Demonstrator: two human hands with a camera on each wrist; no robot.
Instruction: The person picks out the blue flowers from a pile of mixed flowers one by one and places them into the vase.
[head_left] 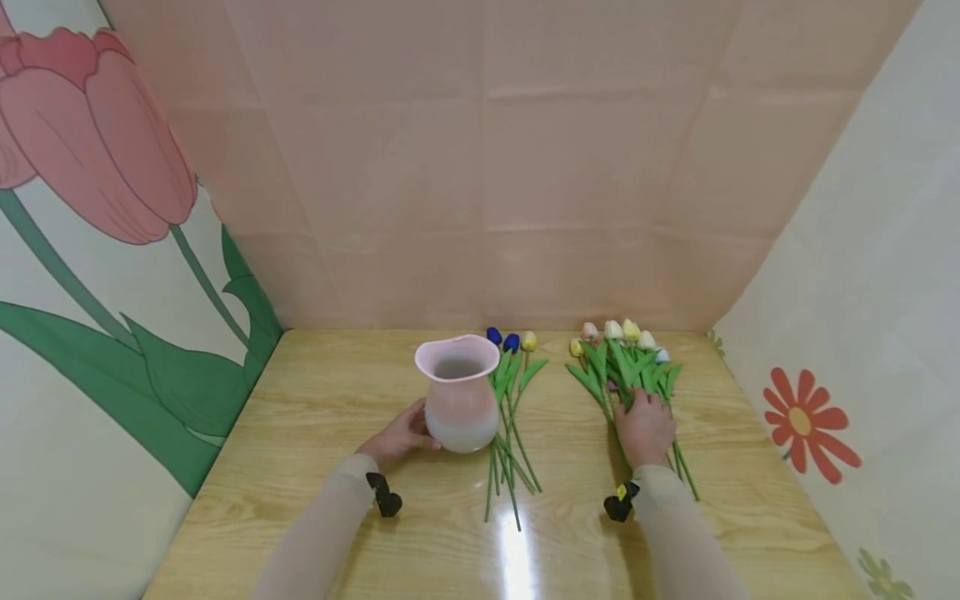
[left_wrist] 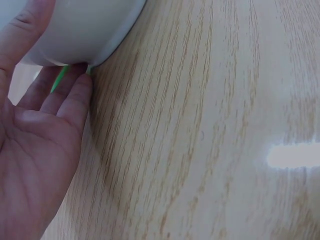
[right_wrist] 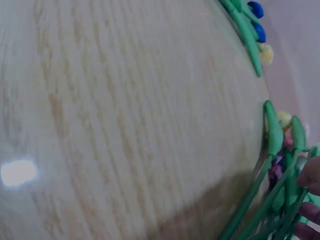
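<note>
A pink-and-white vase (head_left: 462, 408) with a flared, wavy rim stands roughly upright at the middle of the table. My left hand (head_left: 401, 435) holds it low on its left side. In the left wrist view, the thumb of that hand (left_wrist: 37, 150) lies along the vase wall (left_wrist: 95, 30) and the fingers reach under its base. On the right lies a bunch of artificial tulips (head_left: 626, 362) with pink, white, yellow and pale blue heads. My right hand (head_left: 647, 429) grips among their green stems (right_wrist: 255, 197); its fingers (right_wrist: 311, 172) show only partly in the right wrist view.
Just right of the vase lie several more tulips (head_left: 512, 417), blue and yellow, stems toward me. The wooden table (head_left: 315, 392) meets a pink backdrop (head_left: 480, 167) behind and floral-printed sheets on both sides. A small black device sits at each wrist.
</note>
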